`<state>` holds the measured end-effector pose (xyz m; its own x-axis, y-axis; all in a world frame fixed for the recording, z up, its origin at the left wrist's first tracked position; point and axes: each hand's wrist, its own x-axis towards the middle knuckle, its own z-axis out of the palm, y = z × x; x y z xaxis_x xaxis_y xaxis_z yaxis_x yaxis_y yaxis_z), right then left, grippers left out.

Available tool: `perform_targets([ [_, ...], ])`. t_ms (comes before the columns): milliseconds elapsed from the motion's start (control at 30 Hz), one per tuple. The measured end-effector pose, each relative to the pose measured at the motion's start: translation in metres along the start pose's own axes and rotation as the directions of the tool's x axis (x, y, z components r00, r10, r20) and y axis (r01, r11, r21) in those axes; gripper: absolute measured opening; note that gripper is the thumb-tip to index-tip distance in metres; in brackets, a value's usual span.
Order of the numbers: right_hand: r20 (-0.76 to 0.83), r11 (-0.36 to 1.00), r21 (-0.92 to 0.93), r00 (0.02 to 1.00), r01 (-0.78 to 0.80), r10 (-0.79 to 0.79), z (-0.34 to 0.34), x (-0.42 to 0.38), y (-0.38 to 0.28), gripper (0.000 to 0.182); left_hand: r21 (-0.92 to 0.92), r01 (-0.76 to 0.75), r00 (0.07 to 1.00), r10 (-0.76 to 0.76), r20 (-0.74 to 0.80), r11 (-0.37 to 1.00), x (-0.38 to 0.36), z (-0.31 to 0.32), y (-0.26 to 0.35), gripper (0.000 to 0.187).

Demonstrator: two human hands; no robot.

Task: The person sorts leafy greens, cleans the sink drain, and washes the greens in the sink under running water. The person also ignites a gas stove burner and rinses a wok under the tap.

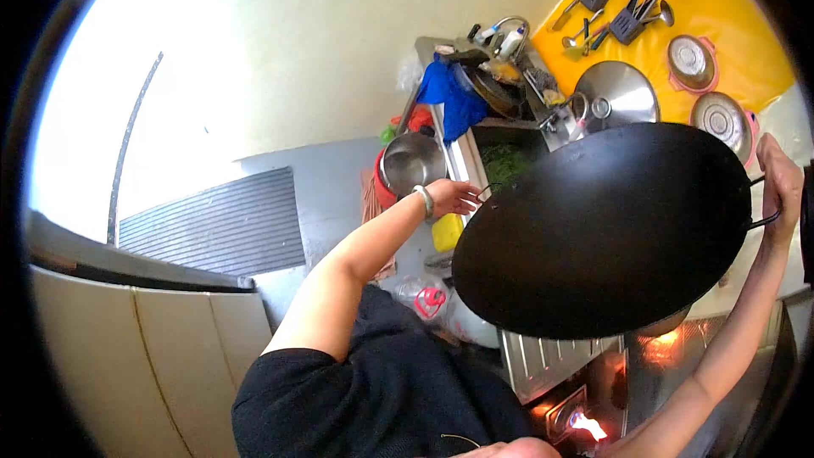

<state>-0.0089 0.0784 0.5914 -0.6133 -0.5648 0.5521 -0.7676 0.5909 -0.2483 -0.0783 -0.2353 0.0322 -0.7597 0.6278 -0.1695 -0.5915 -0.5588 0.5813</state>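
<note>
A large black wok (598, 233) is held up in front of me, tilted so its dark inside faces the camera. My right hand (780, 182) is wrapped round the loop handle at its right side. At the left rim, the fingers of my left hand (454, 197) close on the other, thinner loop handle; a pale bangle (423, 201) circles that wrist. Below the wok, a flame (587, 426) burns on the stove. The wok hides part of the sink and the counter.
Behind the wok is a sink (502, 130) with green leaves in it. A metal lid (616, 95) and several utensils lie by the yellow wall covering (729, 13). A steel pot (413, 163) and a plastic bottle (421, 297) stand low at left.
</note>
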Motion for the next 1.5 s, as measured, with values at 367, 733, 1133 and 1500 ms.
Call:
perform_targets([
  [367, 0.368, 0.984, -0.122, 0.927, 0.127, -0.074, 0.050, 0.119, 0.082, 0.033, 0.171, 0.403, 0.915, -0.395, -0.079, 0.899, 0.108, -0.019, 0.080, 0.035],
  [733, -0.331, 0.769, 0.525, 0.744, -0.366, 0.580, 0.179, 0.054, 0.241, 0.045, 0.460, 0.436, 0.884, -0.273, -0.380, 0.773, 0.078, -0.108, 0.206, 0.034],
  [1133, -0.102, 0.066, 0.881, -0.052, -0.469, 0.993, 0.338, -0.084, 0.258, 0.016, 0.633, 0.562, 0.807, -0.184, -0.561, 0.533, 0.039, -0.099, 0.367, 0.034],
  [1500, 0.237, -0.270, 0.784, -0.131, -0.560, 0.963, 0.387, -0.208, 0.369, 0.014, 0.691, 0.422, 0.883, -0.094, -0.459, 0.587, 0.146, -0.008, 0.389, 0.021],
])
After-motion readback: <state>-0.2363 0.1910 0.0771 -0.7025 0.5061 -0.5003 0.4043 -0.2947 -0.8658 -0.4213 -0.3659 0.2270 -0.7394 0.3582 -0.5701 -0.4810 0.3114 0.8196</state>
